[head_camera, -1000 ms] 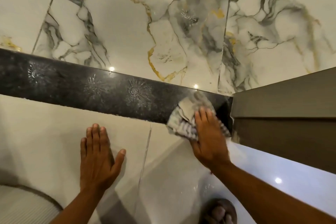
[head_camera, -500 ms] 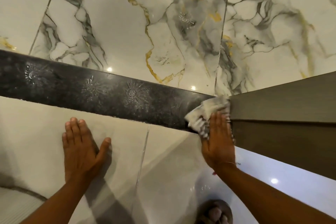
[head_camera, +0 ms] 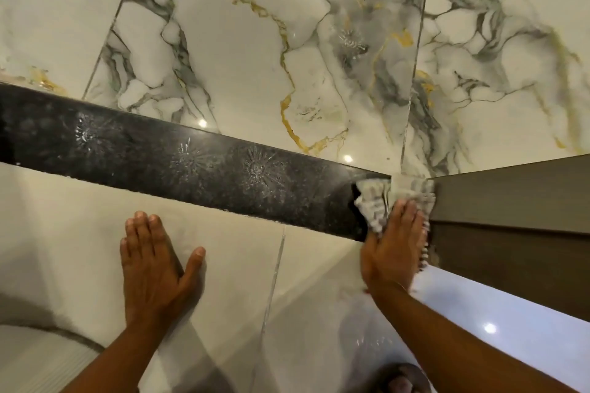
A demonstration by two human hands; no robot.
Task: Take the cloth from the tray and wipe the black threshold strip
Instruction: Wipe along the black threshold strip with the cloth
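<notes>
**Cloth pressed at the right end of the black strip**

The far half of the scene is glossy marble floor [head_camera: 242, 73], white with grey and gold veins and a few bright spots of reflected light. Nearer lies plainer cream tile [head_camera: 79, 233], split by one thin grout line running from the strip towards the near edge. Between the two runs the black threshold strip [head_camera: 178, 166], a long speckled band slanting from the far left down to the right, with starburst-shaped pale marks along its surface. On the right a dark brown wooden panel [head_camera: 510, 220] meets the end of the strip, and a shiny white ledge [head_camera: 510, 322] runs beside its near edge.

The left hand [head_camera: 156, 268] lies flat on the cream tile, well apart from the strip, palm down with fingers together and thumb spread out; it has nothing in it.

The right hand [head_camera: 394, 249] is laid flat, fingers straight and pointing far, pressing on the cloth [head_camera: 376, 201]. The cloth is a pale, striped, crumpled rag sitting on the right end of the strip, right up against the wooden panel. Part of it bunches out beyond the fingertips and a frayed edge shows along the right side of the hand. The hand presses the cloth down rather than closing around it.
</notes>
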